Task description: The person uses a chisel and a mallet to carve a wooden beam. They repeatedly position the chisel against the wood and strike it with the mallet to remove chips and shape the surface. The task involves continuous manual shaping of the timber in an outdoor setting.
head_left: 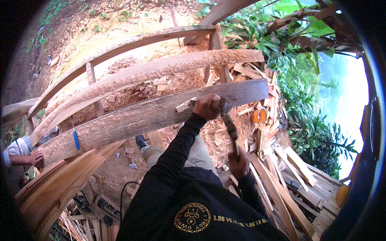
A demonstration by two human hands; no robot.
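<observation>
1. Finding a long plank (157, 110) across the middle, from nearly nine o'clock to just past two. Shows weathered, grey-brown grain on a broad, flat face. Looks heavy and stiff, likely rough rather than slippery; best taken at both ends, minding splinters. Already has a co-worker's hand (37, 157) at the end near nine.
2. Bowing beyond it, toward twelve o'clock, as a paler beam (173, 64), dusted with curly shavings. Seems equally rigid.
3. Curving at eight o'clock as slabs (76, 176) with smooth, warm, swirling grain.
4. Scattering between four and five o'clock as offcuts (277, 188), straight, angular and probably light.
5. Gripping a hammer (230, 127) in the right hand (239, 162), toward five o'clock; dark and knobbly above a slim shaft. Likely top-heavy, so best held low on the shaft.
6. Closing the left hand (206, 107) around a stout handle (222, 105) near the centre, over the plank. Looks hard, with a battered, rough end. Cannot tell whether hammer and handle touch.
7. Resting on the plank near nine o'clock as a slim blue tool (76, 139), likely light and smooth.
</observation>
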